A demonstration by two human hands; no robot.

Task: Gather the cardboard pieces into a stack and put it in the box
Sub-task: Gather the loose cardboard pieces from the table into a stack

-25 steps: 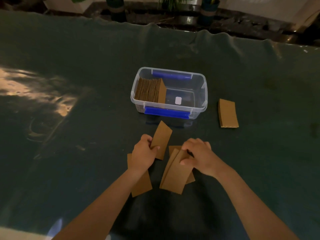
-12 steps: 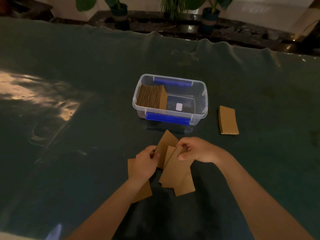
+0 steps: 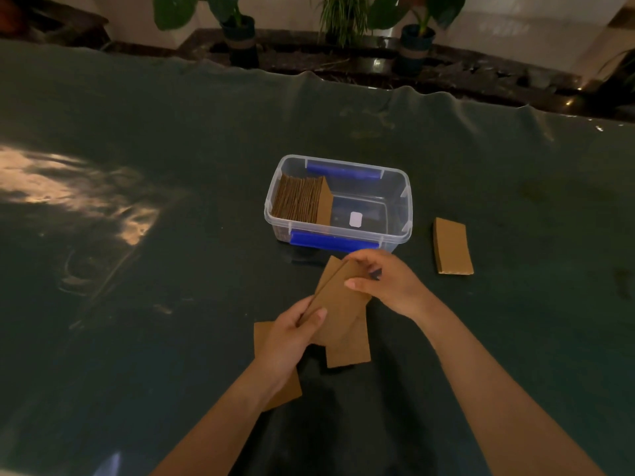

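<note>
Cardboard piece (image 3: pixel 281 389) lies loose under the left wrist; another (image 3: pixel 348 348) rests below the gathered pieces (image 3: pixel 338 297), which left hand (image 3: pixel 292 338) and right hand (image 3: pixel 388 286) pinch at opposite ends, likely squaring edges. Beyond, the box (image 3: pixel 405 201) holds upright cardboard (image 3: pixel 302 199); a stray piece (image 3: pixel 452 247) waits right.

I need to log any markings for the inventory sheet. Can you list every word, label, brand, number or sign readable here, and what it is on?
No text can be read anywhere in this view.
Small white sticker on the clear plastic box: looks blank; any print is too small to read.
Cardboard pieces in the hands, and the loose piece right of the box: plain brown, no print visible.
Blue latches on the box: no lettering visible.
</note>
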